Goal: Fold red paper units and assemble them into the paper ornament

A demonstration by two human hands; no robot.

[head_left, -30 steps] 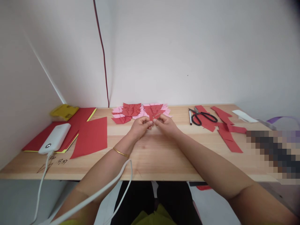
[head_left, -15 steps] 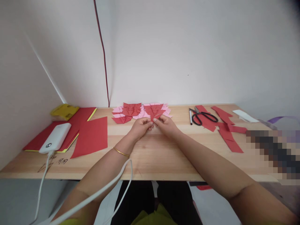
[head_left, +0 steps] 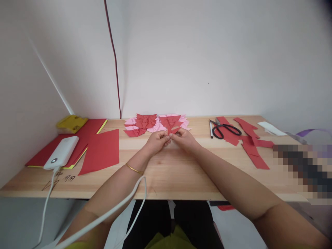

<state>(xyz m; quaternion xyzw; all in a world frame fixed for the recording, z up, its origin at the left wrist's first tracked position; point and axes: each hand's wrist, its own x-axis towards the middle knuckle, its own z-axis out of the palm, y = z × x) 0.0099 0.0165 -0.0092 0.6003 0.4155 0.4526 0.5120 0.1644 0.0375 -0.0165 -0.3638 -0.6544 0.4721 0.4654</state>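
Observation:
My left hand (head_left: 157,142) and my right hand (head_left: 185,141) meet over the middle of the table, fingertips pinched together. Between them is a small piece of folded red paper (head_left: 174,130), part of it hidden by the fingers. Just behind lie folded red paper pieces (head_left: 146,121) on top of folded pink paper pieces (head_left: 129,122), in overlapping rows. Another red folded piece (head_left: 135,132) rests at the front left of these rows.
Left are red paper sheets (head_left: 100,150), a white power bank (head_left: 61,152) with a cable, and a yellow packet (head_left: 72,123). Black-handled scissors (head_left: 225,129), a pen (head_left: 211,129), red paper scraps (head_left: 255,157) and a white strip (head_left: 271,128) lie right. The cable (head_left: 121,204) crosses my left forearm.
The folded red paper has shifted slightly between my fingertips, and the right fingers have moved a little closer to the left ones. Everything else stays in place.

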